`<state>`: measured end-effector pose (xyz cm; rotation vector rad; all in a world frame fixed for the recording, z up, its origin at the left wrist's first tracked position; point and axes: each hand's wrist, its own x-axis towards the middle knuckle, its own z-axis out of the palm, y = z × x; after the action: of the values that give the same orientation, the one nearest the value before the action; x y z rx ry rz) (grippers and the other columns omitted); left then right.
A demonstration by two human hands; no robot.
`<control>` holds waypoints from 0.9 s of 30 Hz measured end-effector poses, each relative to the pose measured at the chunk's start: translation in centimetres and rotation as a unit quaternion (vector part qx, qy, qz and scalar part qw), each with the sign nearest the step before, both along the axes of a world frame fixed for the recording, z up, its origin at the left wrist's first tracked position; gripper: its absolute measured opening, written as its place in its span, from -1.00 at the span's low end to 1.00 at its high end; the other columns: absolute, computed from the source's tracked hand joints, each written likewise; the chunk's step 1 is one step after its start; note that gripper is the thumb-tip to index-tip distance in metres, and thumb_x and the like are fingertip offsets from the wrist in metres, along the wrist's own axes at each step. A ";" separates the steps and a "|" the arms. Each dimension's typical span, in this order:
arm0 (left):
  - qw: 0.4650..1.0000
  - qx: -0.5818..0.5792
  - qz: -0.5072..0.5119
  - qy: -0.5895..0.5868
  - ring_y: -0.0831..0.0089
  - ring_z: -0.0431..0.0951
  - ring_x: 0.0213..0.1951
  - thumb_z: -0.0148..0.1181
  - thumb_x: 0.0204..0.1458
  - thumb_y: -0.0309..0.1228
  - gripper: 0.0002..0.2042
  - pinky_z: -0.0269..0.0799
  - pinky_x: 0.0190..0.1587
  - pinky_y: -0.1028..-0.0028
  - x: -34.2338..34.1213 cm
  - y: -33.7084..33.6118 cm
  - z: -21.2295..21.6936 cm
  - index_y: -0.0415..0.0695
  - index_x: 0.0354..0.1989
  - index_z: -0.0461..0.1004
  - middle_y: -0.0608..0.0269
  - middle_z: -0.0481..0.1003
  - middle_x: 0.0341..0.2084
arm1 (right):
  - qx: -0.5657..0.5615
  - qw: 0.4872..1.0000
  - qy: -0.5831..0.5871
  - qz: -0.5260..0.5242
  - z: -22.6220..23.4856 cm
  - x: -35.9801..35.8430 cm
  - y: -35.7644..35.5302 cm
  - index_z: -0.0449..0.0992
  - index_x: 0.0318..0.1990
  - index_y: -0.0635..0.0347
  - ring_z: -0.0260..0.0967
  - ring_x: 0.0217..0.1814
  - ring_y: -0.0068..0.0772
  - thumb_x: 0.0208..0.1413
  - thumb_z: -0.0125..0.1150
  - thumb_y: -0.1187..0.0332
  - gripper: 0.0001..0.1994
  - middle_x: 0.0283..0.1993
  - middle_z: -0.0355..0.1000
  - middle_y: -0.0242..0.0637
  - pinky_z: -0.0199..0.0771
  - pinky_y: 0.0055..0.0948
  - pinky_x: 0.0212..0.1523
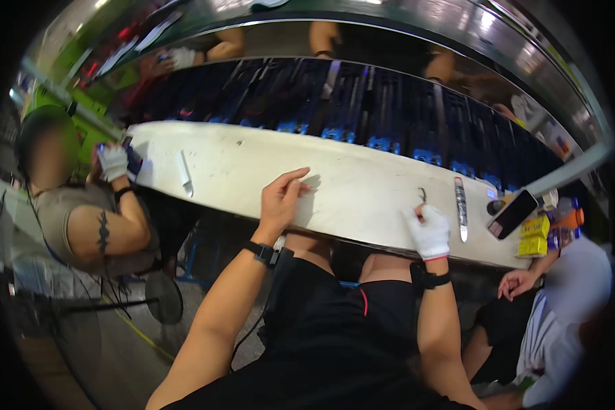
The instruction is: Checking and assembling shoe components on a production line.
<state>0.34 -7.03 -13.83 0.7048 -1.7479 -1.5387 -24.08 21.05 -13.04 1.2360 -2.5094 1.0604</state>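
My left hand (281, 199), bare, is just above the near edge of the white worktable (362, 174). Its fingers are loosely bent and apart, with nothing visible in them. My right hand (428, 231) wears a white glove and is closed, with the fingertips together, at the table's near edge. Just beyond those fingertips shows a small dark curved piece (423, 195); whether they touch it I cannot tell. To the right of this hand lies a marker pen (461, 208) with a patterned white and dark barrel.
Behind the table runs a dark conveyor (362, 89) with blue fittings. A white tool (184, 173) lies left. At right are a phone (512, 214), yellow boxes (534, 236) and an orange-capped bottle (570, 219). Co-workers sit on both sides, the left one (96, 212) with a gloved hand.
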 end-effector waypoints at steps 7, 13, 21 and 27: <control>0.999 0.030 -0.011 0.024 0.52 0.70 -0.20 0.24 0.42 -0.51 -0.81 0.63 -0.04 0.50 0.3 0.6 0.6 -0.31 0.05 0.70 0.13 0.75 -0.18 | 0.024 0.998 0.059 0.021 0.5 1.1 1.7 0.53 -0.48 0.05 0.51 -0.36 -0.01 0.18 0.55 0.13 -0.66 -0.48 0.48 -0.24 0.54 -0.05 -0.29; 1.000 0.012 -0.008 -0.010 0.51 0.69 -0.24 0.27 0.42 -0.49 -0.83 0.63 -0.09 0.48 0.6 0.7 0.0 -0.32 0.00 0.71 0.14 0.75 -0.21 | 0.034 0.997 0.066 0.023 1.0 1.0 1.6 0.58 -0.45 0.08 0.49 -0.40 -0.11 0.20 0.55 0.15 -0.69 -0.48 0.50 -0.26 0.50 -0.13 -0.31; 0.999 0.011 -0.022 0.028 0.51 0.68 -0.22 0.16 0.49 -0.44 -0.77 0.61 -0.07 0.49 0.2 0.7 0.5 -0.33 0.05 0.69 0.10 0.76 -0.12 | 0.023 0.997 0.064 0.028 1.0 1.2 1.4 0.59 -0.47 0.12 0.48 -0.43 -0.10 0.20 0.54 0.19 -0.69 -0.48 0.51 -0.23 0.48 -0.14 -0.33; 0.999 0.006 -0.034 0.024 0.52 0.70 -0.19 0.13 0.49 -0.46 -0.76 0.60 -0.06 0.51 0.3 0.6 0.7 -0.33 0.13 0.65 0.07 0.75 -0.05 | 0.022 0.998 0.058 0.029 1.0 1.1 1.3 0.59 -0.48 0.10 0.50 -0.41 -0.11 0.20 0.54 0.18 -0.69 -0.47 0.53 -0.25 0.49 -0.14 -0.32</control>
<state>0.65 -6.46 -13.11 0.6157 -1.7444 -1.5987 -23.01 22.33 -12.02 1.3480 -2.4370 0.9205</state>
